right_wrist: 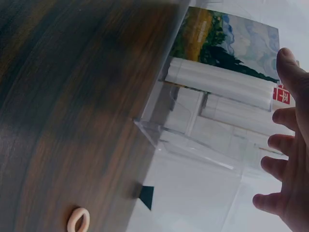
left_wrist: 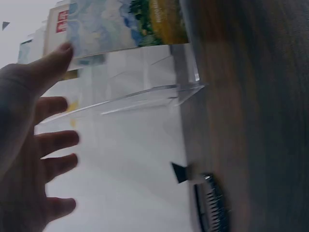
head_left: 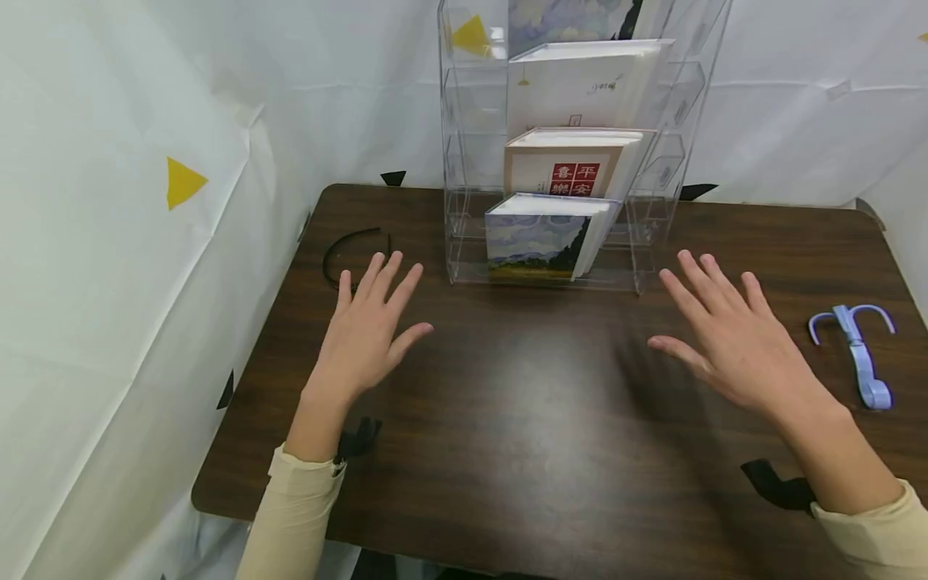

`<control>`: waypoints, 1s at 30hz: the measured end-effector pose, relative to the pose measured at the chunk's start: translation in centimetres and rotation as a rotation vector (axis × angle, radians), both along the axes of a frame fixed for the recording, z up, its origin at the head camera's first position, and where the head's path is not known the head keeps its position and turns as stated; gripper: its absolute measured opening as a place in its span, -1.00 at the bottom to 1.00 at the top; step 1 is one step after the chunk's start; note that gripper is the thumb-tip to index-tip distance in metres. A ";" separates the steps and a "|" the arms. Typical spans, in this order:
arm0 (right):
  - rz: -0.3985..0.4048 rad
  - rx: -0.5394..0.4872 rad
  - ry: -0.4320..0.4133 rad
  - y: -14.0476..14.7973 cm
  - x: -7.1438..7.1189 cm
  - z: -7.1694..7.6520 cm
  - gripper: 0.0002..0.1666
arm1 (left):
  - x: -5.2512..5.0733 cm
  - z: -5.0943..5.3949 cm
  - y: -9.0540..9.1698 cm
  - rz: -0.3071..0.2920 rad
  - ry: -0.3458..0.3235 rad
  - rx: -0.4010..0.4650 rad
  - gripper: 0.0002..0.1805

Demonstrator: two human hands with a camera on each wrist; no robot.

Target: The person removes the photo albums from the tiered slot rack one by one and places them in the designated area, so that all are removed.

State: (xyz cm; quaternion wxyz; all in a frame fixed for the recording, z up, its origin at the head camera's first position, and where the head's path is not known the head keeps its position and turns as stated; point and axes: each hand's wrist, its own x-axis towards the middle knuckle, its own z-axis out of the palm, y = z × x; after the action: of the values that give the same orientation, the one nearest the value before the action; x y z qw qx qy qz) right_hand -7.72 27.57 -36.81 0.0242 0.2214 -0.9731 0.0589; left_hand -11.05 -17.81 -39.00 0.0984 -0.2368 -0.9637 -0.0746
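In the head view the left hand [head_left: 358, 334] is held over the table with its fingers spread, near a thin black band [head_left: 333, 256]. Opposite it, the right hand [head_left: 747, 346] also has spread fingers and holds nothing; a blue folding hanger [head_left: 861, 354] lies to its right. Between and beyond the hands stands a clear tiered rack [head_left: 471, 278] bearing a painted-cover book [head_left: 536, 246], a book with red characters [head_left: 565, 167] and a white book [head_left: 558, 93]. Both wrist views show bare fingers apart from the rack, the left hand [left_wrist: 34, 140] and the right hand [right_wrist: 294, 145].
The dark wooden table [head_left: 536, 419] has white sheeting [head_left: 362, 105] behind it and at its left. Another book [head_left: 565, 20] stands on the rack's top tier. A pale pink ring-shaped end [right_wrist: 78, 221] shows low in the right wrist view.
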 end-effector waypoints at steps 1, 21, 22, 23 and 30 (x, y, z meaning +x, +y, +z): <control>-0.001 -0.013 0.005 0.0 -0.1 0.0 0.04 | -0.3 -0.2 0.0 -0.001 0.014 0.025 -0.17; -0.332 -0.822 0.036 -7.5 -9.5 -3.8 -0.18 | -12.4 -2.3 6.4 0.133 -0.170 0.924 -0.35; -0.331 -0.836 0.033 -7.7 -9.9 -4.0 -0.20 | -13.0 -2.4 6.6 0.148 -0.181 0.942 -0.35; -0.325 -0.855 0.023 -7.9 -10.3 -4.1 -0.23 | -13.4 -2.5 6.7 0.160 -0.191 0.967 -0.36; -0.280 -0.950 -0.103 -8.3 -12.3 -4.6 -0.31 | -15.2 -4.2 7.6 0.278 -0.239 1.078 -0.46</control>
State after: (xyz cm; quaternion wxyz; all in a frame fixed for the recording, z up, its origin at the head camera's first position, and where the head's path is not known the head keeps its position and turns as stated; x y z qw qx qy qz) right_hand -19.99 19.31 -41.37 0.0820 0.0501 -0.8591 0.5028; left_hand -26.27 -10.17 -43.20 0.1044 -0.0138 -0.8158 -0.5687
